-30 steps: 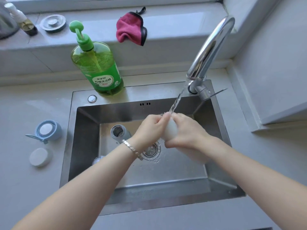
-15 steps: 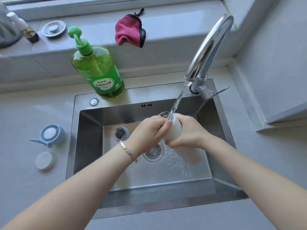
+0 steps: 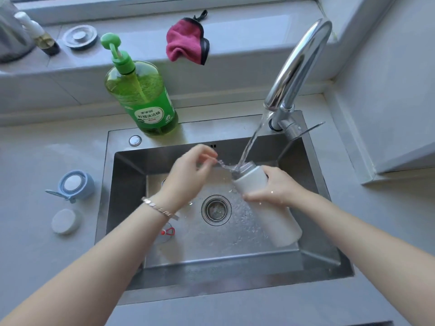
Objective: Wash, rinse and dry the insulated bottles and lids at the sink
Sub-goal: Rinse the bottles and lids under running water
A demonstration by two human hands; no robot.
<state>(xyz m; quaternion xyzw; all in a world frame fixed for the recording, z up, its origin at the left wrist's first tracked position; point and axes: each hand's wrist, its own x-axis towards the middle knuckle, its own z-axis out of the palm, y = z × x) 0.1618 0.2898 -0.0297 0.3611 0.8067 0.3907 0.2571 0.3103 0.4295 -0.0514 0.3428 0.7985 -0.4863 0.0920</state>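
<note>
My right hand (image 3: 279, 188) grips a white insulated bottle (image 3: 280, 225), tilted with its open mouth up under the running tap (image 3: 299, 64). Water runs into the mouth and splashes out to the left. My left hand (image 3: 188, 176) hovers just left of the mouth with fingers loosely curled, holding nothing, apart from the bottle. A second bottle in the sink (image 3: 313, 156) is mostly hidden behind my left arm; only a red-marked part (image 3: 167, 232) shows. A blue lid (image 3: 73, 185) and a white lid (image 3: 64, 221) lie on the counter left of the sink.
Green dish soap bottle (image 3: 141, 97) stands at the sink's back edge. A pink cloth (image 3: 186, 44) hangs over the sill, with a round metal lid (image 3: 80, 37) and a small bottle (image 3: 40, 35) further left. The drain (image 3: 216, 209) is in the sink's middle.
My left hand has let go of the bottle's mouth and moved left, away from it. My right hand has shifted the bottle right, with its mouth now uncovered under the stream.
</note>
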